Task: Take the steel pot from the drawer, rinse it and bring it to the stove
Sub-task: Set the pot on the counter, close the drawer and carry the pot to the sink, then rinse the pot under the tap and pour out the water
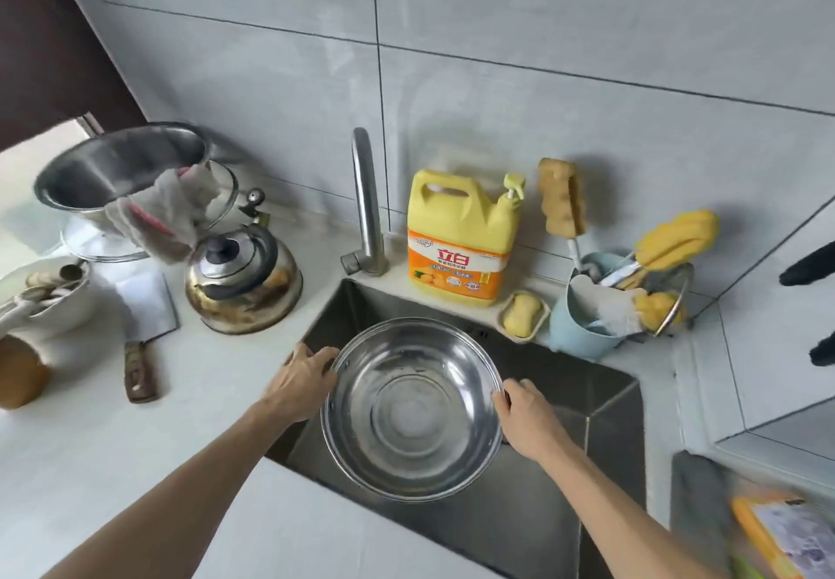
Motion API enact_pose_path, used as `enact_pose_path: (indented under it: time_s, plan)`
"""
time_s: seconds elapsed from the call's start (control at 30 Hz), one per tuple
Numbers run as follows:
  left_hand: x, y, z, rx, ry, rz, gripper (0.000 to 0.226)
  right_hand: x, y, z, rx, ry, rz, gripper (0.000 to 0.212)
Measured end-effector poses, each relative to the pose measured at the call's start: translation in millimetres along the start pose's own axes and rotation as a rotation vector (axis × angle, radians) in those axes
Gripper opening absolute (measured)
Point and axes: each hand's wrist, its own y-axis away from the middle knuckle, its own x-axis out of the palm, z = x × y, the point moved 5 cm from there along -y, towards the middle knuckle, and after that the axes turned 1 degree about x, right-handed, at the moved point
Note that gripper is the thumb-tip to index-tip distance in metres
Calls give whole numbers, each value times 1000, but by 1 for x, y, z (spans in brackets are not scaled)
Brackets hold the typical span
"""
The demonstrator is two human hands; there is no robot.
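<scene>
I hold the round steel pot (pixel 413 409) over the steel sink (pixel 601 402), its open mouth facing up at me. My left hand (pixel 300 386) grips the left rim and my right hand (pixel 526 420) grips the right rim. The inside of the pot shines and looks wet. The steel faucet (pixel 367 199) stands behind the sink's far left corner, its spout out of line with the pot, and no water runs from it. The stove is not in view.
On the counter to the left: a steel kettle (pixel 244 282), a cleaver (pixel 142 343), and a large steel bowl (pixel 122 167) with a rag. Behind the sink: a yellow detergent jug (pixel 463 235), a soap dish (pixel 523 314), and a blue cup of brushes (pixel 587 312).
</scene>
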Motion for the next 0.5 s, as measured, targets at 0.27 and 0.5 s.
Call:
enact_pose_path:
  time_s: [0.27,0.5]
  plan:
    - [93,-70,34,-53,-56,107,42,97,-47,-41,76,-44,23,29]
    - [151,-105,54,-32,-152,158,45,152,-63,-72,68,-43,-5,25]
